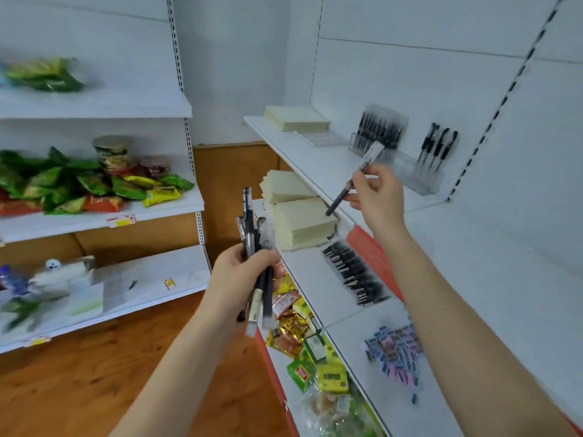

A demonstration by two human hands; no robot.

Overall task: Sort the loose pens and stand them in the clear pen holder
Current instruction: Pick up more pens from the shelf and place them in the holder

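The right hand (377,193) pinches a single pen (353,181). Its long axis is tilted, with the upper end aimed at the clear pen holder (407,171), which stands on the shelf (315,162) just beyond that hand. The left hand (243,272), lower and farther off, grips a bundle of pens (252,234).

I see the clear plastic pen holder (413,179) on the upper white metal shelf (315,159), right of a cream paper pad (296,118). Right hand (378,197) holds one black pen (347,187) just before it. Left hand (243,275) grips a bundle of black pens (252,244) lower left.
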